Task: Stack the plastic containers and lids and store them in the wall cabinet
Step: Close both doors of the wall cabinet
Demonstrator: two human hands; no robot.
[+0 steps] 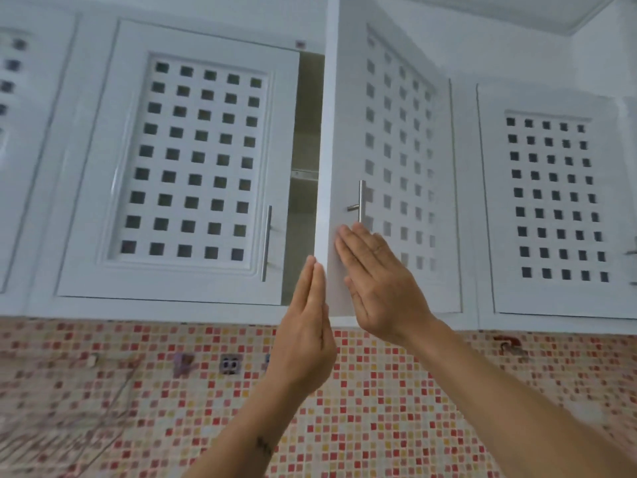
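The white wall cabinet (pixel 193 310) fills the upper view. Its right door (pixel 348 125), with a square-hole lattice and a steel bar handle (pixel 360 201), stands partly ajar, showing a dim gap with a shelf edge (pixel 304 174) inside. My right hand (pixel 375 281) lies flat with straight fingers against the door's outer face below the handle. My left hand (pixel 306 326) is raised edge-on with straight fingers, its tips at the door's lower edge. No plastic containers or lids show; the cabinet's inside is mostly hidden.
The left lattice door (pixel 193 167) with its long handle (pixel 266 243) is closed. Another closed lattice door (pixel 555 201) hangs to the right. Below runs a red, yellow and white mosaic tile wall (pixel 379 391) with a socket (pixel 229 364).
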